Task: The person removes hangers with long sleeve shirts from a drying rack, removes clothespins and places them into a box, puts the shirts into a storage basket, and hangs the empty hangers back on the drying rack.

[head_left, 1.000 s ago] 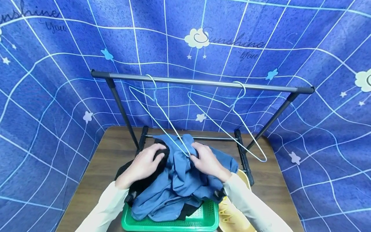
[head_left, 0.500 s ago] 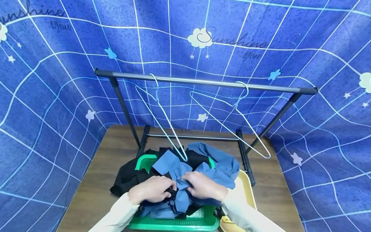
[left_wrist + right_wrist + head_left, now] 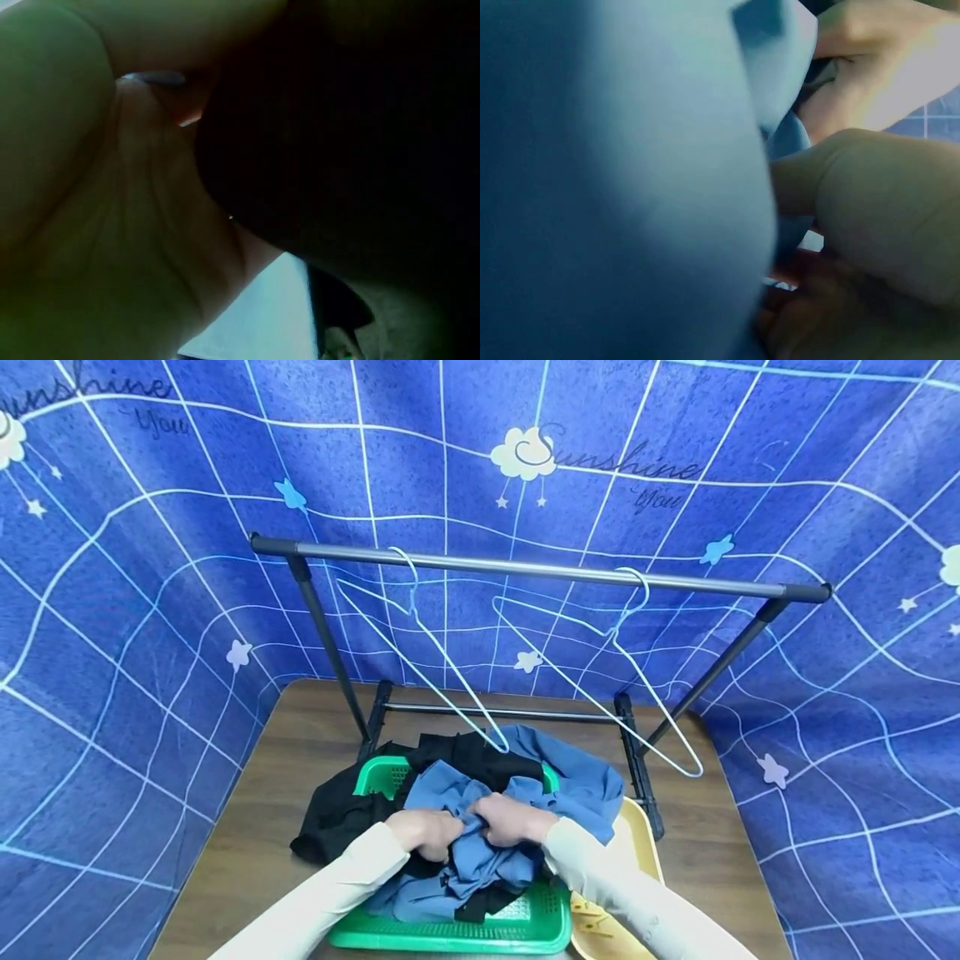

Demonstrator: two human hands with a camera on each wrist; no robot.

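Observation:
A blue garment (image 3: 480, 860) lies bunched over the green basket (image 3: 450, 941), its kind hidden by the folds. My right hand (image 3: 508, 818) grips its upper folds; in the right wrist view, blue cloth (image 3: 667, 180) fills the left side beside the curled fingers. Close beside it, my left hand (image 3: 431, 832) has its fingers curled into the pile, with dark cloth (image 3: 322, 150) against the palm in the left wrist view. More black cloth (image 3: 341, 822) spills over the basket's left side. Both hands' fingertips are largely hidden in fabric.
Two light blue hangers, a left hanger (image 3: 450, 656) and a right hanger (image 3: 652, 681), hang from the rack's metal rail (image 3: 517, 567). The left one's lower corner reaches close above the pile. A yellow tray (image 3: 637, 835) with yellow clips (image 3: 588, 918) stands right of the basket on the wooden table (image 3: 247, 827).
Both hands came down and toward me with the blue garment from near the left hanger's corner, then moved slightly forward. The freed left hanger swung. Blue cloth is bunched lower over the basket.

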